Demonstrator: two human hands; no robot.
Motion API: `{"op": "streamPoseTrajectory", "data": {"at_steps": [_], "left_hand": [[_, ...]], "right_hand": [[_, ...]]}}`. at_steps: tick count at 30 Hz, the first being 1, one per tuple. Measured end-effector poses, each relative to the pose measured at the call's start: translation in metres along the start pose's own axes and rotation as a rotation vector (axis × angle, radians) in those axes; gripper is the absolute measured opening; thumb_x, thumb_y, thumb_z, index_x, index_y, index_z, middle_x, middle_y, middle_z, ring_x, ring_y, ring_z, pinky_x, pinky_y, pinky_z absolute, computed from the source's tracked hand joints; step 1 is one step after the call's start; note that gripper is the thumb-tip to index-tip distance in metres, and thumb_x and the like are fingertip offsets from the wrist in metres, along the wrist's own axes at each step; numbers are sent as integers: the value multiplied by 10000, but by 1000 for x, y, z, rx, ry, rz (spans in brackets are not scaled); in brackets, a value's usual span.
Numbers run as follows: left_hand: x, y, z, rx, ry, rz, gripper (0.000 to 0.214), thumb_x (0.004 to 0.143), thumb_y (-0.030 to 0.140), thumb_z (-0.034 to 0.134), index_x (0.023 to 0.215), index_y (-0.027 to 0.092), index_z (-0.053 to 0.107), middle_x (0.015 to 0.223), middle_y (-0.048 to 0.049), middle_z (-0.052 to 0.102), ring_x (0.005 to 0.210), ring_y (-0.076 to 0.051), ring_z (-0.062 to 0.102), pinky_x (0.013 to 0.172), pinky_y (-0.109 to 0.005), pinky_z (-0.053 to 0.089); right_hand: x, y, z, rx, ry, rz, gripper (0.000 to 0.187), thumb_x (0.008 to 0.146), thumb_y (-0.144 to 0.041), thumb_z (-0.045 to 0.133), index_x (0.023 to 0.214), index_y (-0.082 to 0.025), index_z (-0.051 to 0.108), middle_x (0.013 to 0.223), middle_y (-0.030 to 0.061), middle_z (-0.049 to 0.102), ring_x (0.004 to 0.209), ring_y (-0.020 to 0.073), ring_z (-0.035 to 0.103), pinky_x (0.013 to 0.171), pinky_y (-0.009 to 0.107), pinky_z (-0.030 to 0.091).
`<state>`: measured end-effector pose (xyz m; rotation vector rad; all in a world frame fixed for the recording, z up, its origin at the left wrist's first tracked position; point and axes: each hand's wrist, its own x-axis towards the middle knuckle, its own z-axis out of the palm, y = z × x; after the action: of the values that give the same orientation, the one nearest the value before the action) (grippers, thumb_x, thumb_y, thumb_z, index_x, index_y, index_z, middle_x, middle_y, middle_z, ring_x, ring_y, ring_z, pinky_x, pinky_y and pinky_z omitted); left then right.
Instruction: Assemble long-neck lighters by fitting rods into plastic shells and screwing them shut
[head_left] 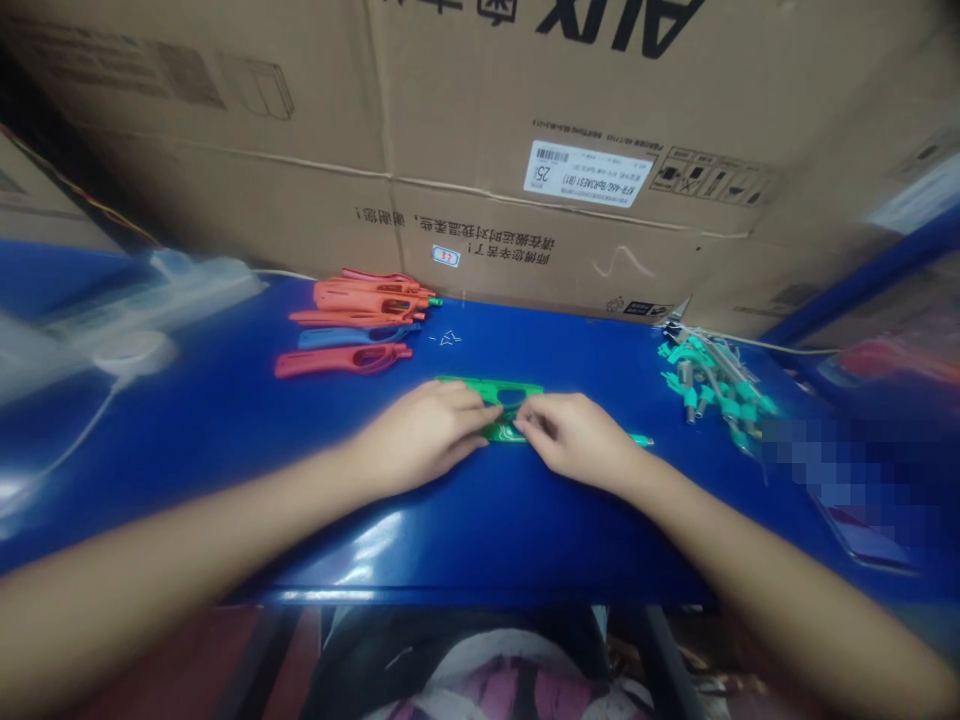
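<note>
A green plastic casing (491,386) with an oval opening lies on the blue table in front of me. At its left side, my left hand (442,430) is closed, with its fingertips on the casing. My right hand (574,430) pinches at the right part of the casing, close to the left fingertips. Whatever small part may sit between the fingers is hidden. A narrow green piece with a pale tip (643,440) sticks out to the right, beyond my right hand.
Orange, red and blue handle-shaped casings (345,360) are stacked at the back left, near small thin wires (448,339). Teal parts with metal tubes (724,385) are heaped at right. A cardboard box (465,130) stands behind. A phone (870,530) and white power strip (187,300) flank the work area.
</note>
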<state>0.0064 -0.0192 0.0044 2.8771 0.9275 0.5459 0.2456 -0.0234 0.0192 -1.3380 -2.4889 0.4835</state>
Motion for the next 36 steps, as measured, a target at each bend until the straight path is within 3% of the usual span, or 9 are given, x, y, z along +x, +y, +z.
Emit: {"op": "streamPoseTrajectory", "data": {"at_steps": [13,18,23,29,36], "left_hand": [[4,10,-10,176,-116,-2,302,1017,302,533,1248,218,708,1028,-90,685,974,-261,593,806,-375,473],[2,8,-11,157,-109,-2,297,1016,311,535,1253,238,698,1072,-78,687,998,-253,590,816,-366,464],[1,5,-11,84,-95,-18,278,990,291,572,1236,230,685,1129,-68,685,1016,-247,593,862,-376,467],[2,5,-12,65,-100,-29,257,977,269,568,1211,209,654,1147,-75,682,1019,-255,597,865,-390,468],[3,6,-14,26,-104,-38,260,959,284,573,1199,204,636,1173,-88,677,1049,-267,600,898,-405,473]], "right_hand": [[1,-4,-2,33,13,41,168,928,-203,573,810,-173,688,680,-2,637,610,117,532,594,245,323],[-1,-1,-7,55,28,-34,162,906,-162,576,781,-164,680,720,12,639,636,118,537,618,243,357],[-5,7,-21,112,-108,-225,135,872,-106,595,968,-163,671,887,28,655,676,107,526,640,226,398],[-8,12,-29,153,-201,-256,245,814,-26,575,1000,-175,632,943,21,627,666,101,503,609,219,411],[-10,11,-35,143,-263,-300,308,867,-40,554,1062,-205,725,1040,53,635,841,146,595,744,263,475]]}}
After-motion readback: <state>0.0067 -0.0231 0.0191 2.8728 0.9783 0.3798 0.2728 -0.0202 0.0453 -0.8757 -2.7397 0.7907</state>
